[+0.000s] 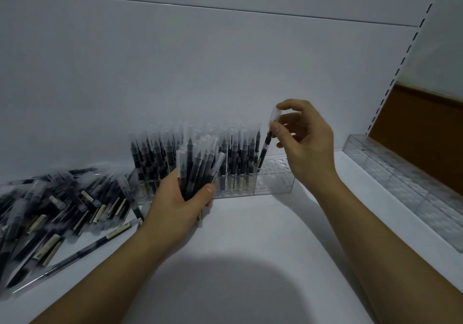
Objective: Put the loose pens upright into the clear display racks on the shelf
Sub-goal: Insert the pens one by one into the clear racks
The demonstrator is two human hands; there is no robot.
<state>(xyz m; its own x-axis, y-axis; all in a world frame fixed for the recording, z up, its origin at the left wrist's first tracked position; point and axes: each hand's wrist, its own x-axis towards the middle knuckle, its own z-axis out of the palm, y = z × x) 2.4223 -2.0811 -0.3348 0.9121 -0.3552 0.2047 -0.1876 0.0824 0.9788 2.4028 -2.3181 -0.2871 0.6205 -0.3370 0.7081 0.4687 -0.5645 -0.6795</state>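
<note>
Head view: two bare hands at a clear rack (275,178) on a white shelf (250,236).
The left hand (175,203) grips a bundle of pens (198,171), tips up, just in front of the rack and hiding part of it. The right hand (305,143) pinches a single pen (265,143) by its clear cap, tilted over the rack's right part; I cannot tell whether its lower end sits in a hole. The rack's left part stands full of upright pens, blurred. A pile of loose pens (57,208) lies far left, cut off by the edge. A second rack (406,186) runs along the right, also cut off.
</note>
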